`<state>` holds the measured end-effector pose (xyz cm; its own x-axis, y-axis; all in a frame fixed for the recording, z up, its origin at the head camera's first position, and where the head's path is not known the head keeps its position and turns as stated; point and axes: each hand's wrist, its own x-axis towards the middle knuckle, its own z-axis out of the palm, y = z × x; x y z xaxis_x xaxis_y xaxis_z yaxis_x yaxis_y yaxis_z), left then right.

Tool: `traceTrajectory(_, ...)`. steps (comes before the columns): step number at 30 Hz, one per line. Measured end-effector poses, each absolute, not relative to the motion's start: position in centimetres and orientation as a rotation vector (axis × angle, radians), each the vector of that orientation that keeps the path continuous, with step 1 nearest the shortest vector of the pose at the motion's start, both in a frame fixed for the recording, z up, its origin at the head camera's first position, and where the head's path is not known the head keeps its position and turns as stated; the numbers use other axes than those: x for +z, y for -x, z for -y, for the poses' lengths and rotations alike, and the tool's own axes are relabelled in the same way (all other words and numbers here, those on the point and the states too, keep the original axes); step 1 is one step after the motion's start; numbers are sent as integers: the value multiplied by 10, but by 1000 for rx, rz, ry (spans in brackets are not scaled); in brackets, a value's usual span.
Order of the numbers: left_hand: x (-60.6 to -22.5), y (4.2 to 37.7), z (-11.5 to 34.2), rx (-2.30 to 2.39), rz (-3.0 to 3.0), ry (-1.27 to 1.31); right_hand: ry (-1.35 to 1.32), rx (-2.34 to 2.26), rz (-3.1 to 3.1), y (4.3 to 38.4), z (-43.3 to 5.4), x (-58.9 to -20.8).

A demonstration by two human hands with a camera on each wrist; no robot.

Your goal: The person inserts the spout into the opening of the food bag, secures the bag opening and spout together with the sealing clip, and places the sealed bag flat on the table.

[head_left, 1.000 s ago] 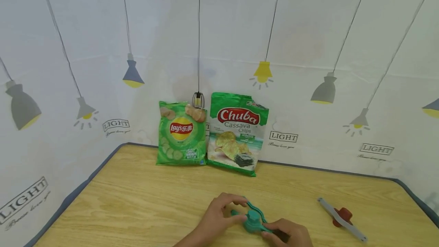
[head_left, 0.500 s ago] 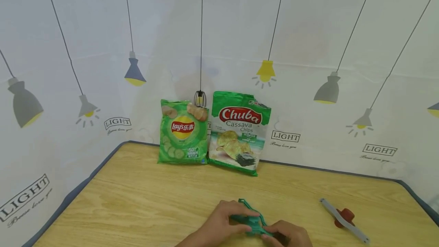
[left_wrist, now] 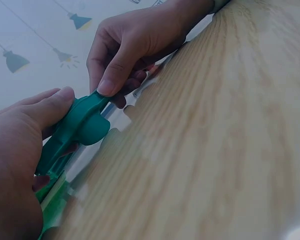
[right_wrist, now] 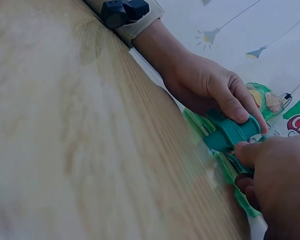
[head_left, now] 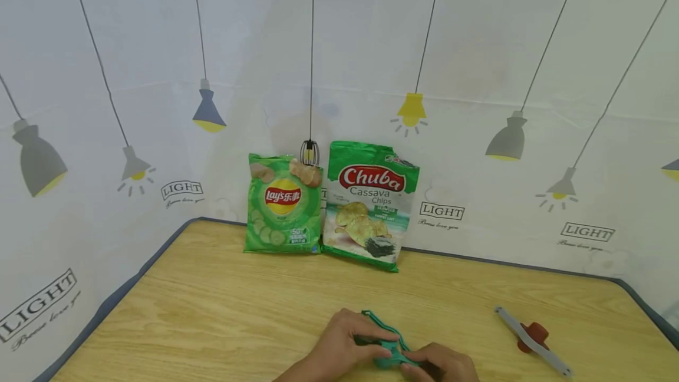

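Low in the head view, both hands hold a teal plastic bag clip with a round spout (head_left: 391,361) between them. My left hand (head_left: 339,341) pinches its body between thumb and fingers, covering the left end. At the other end my right hand (head_left: 445,361) pinches the narrow tip with thumb and index finger. The clip's thin wavy arm (head_left: 379,318) stands away from the body on the far side, swung apart. In the left wrist view the clip's rounded spout (left_wrist: 94,131) faces the table. The right wrist view shows the left thumb and fingers across the clip's body (right_wrist: 230,134).
Against the back wall cloth lean a green Lay's chip bag (head_left: 283,211) and a Chuba cassava chip bag (head_left: 366,211). A grey bag clip with a dark red cap (head_left: 533,338) lies on the wooden table (head_left: 212,299) to the right.
My left fingers have moved from the thin arm onto the clip's body, now covering much of the spout. The thin arm has shifted slightly left. My right hand keeps its pinch.
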<state>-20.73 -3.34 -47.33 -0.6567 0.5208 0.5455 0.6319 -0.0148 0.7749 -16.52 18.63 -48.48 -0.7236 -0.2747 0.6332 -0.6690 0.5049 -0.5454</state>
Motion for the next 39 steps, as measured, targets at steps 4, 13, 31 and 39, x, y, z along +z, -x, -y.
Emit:
traceTrajectory(4,-472,205,36,-1670,2239,1164,-733,1106,2274,165,-185,-485)
traceTrajectory(13,-469,202,37,-1666,2349,1061,-594,1057,2370,161,-183,-482)
traceTrajectory(31,-469,196,32,-1699,2241,740,-884,1095,2275,164,-192,-488)
traceTrajectory(39,-467,198,32,-1822,2242,609,-695,997,2379,184,-221,-483)
